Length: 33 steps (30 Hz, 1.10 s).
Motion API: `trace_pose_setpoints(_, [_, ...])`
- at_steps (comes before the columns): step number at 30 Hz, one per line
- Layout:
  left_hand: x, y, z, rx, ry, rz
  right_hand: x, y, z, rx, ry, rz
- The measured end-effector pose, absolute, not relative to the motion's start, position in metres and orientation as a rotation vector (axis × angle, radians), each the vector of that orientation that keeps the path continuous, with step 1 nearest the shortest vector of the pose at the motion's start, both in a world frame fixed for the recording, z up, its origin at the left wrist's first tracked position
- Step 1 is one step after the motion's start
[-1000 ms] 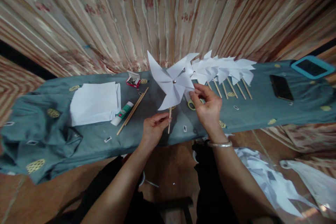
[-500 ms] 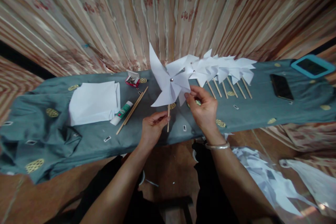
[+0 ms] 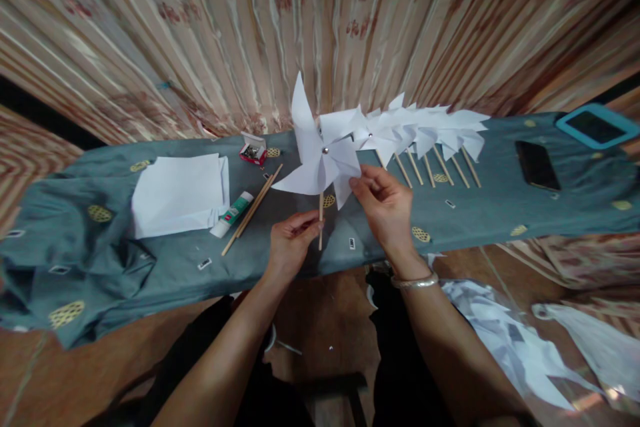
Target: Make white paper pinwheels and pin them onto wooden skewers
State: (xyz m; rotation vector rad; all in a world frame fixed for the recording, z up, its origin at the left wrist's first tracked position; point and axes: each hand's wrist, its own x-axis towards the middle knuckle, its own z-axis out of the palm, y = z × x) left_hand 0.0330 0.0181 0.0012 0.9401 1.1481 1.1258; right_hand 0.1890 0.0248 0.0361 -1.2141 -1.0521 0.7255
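A white paper pinwheel point(image 3: 320, 163) with a shiny pin at its centre stands upright on a thin wooden stick point(image 3: 321, 230). My left hand point(image 3: 293, 240) pinches that stick below the blades. With thumb and fingertips closed at the edge of a lower right blade, my right hand point(image 3: 385, 203) holds the paper. Just behind it, a row of finished-looking pinwheels point(image 3: 425, 130) lies overlapping, their sticks pointing toward me. Left of my left hand are a few loose wooden sticks point(image 3: 255, 207) and a glue stick point(image 3: 233, 215).
A stack of white paper point(image 3: 177, 193) and a small red box of pins point(image 3: 253, 150) lie on the green cloth point(image 3: 185, 273). At the right are a dark phone point(image 3: 538, 165) and a blue-framed tablet point(image 3: 597, 125). Paper pieces point(image 3: 505, 327) lie low at the right, below the table.
The pinwheel's blades have turned slightly clockwise, the top blade tip shifting right and the lower left one moving left and up. Both hands keep nearly the same places.
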Motion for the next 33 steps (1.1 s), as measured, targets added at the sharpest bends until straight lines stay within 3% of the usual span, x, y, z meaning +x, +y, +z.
trace_pose_setpoints(33, [0.032,0.018,0.005,0.959,1.149,1.157,0.174,0.022,0.04,-1.155,-0.936,0.901])
